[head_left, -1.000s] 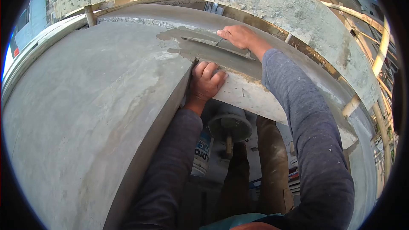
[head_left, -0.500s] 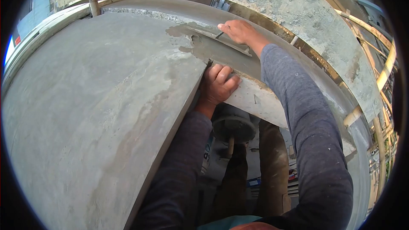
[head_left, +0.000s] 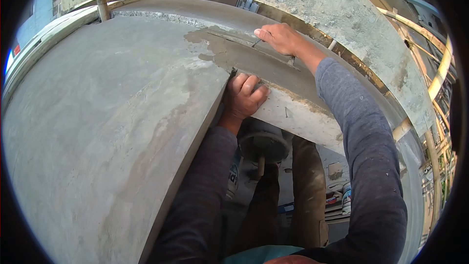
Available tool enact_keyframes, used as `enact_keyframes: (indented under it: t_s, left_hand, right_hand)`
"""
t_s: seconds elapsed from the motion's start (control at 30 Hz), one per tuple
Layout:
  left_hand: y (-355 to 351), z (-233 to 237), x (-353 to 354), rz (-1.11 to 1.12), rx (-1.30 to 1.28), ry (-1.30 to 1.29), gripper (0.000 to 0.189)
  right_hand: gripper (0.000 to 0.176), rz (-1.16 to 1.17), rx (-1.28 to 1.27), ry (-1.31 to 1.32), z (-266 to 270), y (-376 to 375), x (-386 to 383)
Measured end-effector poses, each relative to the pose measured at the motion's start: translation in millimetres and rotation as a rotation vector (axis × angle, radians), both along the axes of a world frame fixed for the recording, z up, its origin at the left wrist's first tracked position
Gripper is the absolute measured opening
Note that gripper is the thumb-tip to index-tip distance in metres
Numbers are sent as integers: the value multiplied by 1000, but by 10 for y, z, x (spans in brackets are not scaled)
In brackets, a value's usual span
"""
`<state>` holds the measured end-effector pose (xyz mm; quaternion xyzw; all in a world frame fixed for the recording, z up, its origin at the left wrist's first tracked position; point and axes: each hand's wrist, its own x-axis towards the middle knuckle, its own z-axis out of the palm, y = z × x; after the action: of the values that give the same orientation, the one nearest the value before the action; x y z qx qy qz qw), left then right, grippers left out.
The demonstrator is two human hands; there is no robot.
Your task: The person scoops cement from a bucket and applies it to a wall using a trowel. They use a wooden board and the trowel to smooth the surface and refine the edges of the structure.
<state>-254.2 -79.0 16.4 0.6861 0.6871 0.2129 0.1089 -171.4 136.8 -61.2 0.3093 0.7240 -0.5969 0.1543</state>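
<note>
My right hand [head_left: 279, 39] is closed round the handle of a plastering trowel [head_left: 271, 55]. Its long, thin blade lies almost flat against the wet mortar [head_left: 222, 51] on the curved concrete ledge. My left hand [head_left: 245, 95] curls its fingers over the ledge's edge [head_left: 278, 90], at the inner corner where the grey slab [head_left: 112, 102] meets the pale face. A small dark tip [head_left: 233, 72] sticks up beside the left fingers; what it belongs to is hidden.
Below, in the opening, a dark round basin [head_left: 264, 145] sits near my legs, with a paint bucket [head_left: 233, 181] beside it. A cement-spattered board [head_left: 381, 44] curves beyond the ledge. Bamboo poles [head_left: 442, 73] stand at the right.
My right hand and the trowel have shifted slightly right, and the blade appears more edge-on. My left hand keeps its place at the corner while the view has shifted slightly.
</note>
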Motion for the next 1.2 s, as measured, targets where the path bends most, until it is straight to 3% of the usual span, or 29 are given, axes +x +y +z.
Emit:
enact_keyframes:
  t_s: [0.2,0.4,0.5,0.67,0.8,0.9,1.1,1.2]
  left_hand:
    - [-14,-2,-9,-14,26,15,33]
    - [27,26,-3,5,31,4,27]
    - [19,28,6,10,21,14,31]
    - [13,-5,-11,-6,20,14,30]
    - [2,11,-3,-11,25,22,29]
    - [17,14,4,8,40,20,20]
    - [37,26,17,-14,28,49,23]
    - [27,23,14,-18,24,47,26]
  right_hand:
    - [60,55,111,-24,-311,-290,-675]
    - [51,143,7,189,158,-77,-121]
    - [51,101,-11,160,160,29,60]
    - [52,33,61,6,-402,-42,-486]
    - [52,82,15,3,-409,-202,-557]
    - [52,102,46,110,-195,-181,-244]
    - [47,148,23,204,406,-69,400]
    - [48,96,-23,183,358,-16,665]
